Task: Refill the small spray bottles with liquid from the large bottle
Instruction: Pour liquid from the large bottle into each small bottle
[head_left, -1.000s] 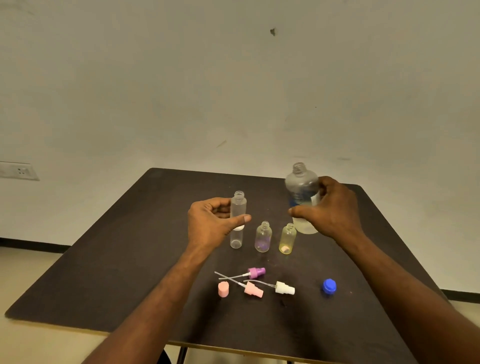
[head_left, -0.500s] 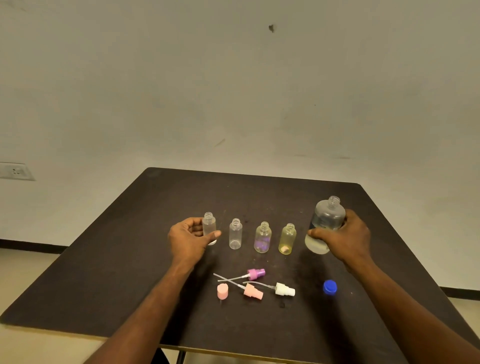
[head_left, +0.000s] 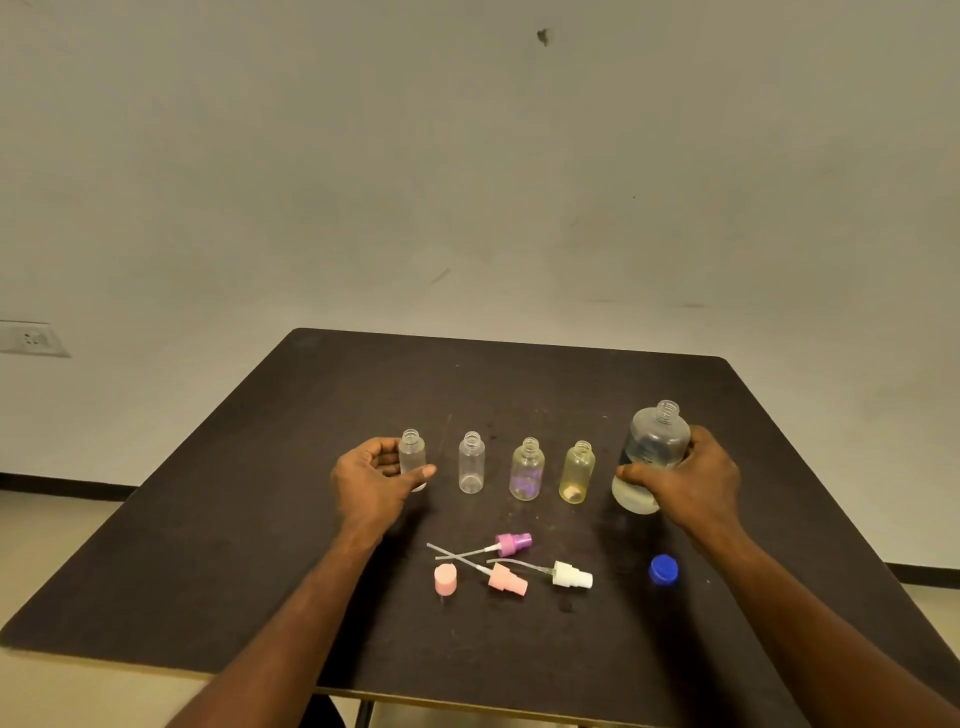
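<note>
My left hand (head_left: 376, 480) has its fingers and thumb curled around the leftmost small clear bottle (head_left: 413, 456), which stands upright on the dark table (head_left: 208, 519) with its neck open; whether the grip is firm or only resting I cannot tell. My right hand (head_left: 693, 480) is wrapped around the large bottle (head_left: 655, 447), thumb across the front, fingers behind; the bottle stands uncapped at the right end of the row, pale liquid visible low inside. There is a dark patch on its wall near my fingers, but I can read no lettering or brand on it. Between my hands three more small bottles stand apart in a line, all open: a second clear bottle (head_left: 471, 463), a purple-tinted bottle (head_left: 527, 470) and a yellow-tinted bottle (head_left: 577, 473). None shows a label. Nearer to me lie the loose tops: a purple sprayer (head_left: 511, 544) and a pink sprayer (head_left: 506, 579) with their dip tubes crossing, a white sprayer (head_left: 570, 575), a pink cap (head_left: 445, 579), and, off to the right, the blue cap (head_left: 663, 569). On the wall at far left sits a socket plate (head_left: 31, 339).
</note>
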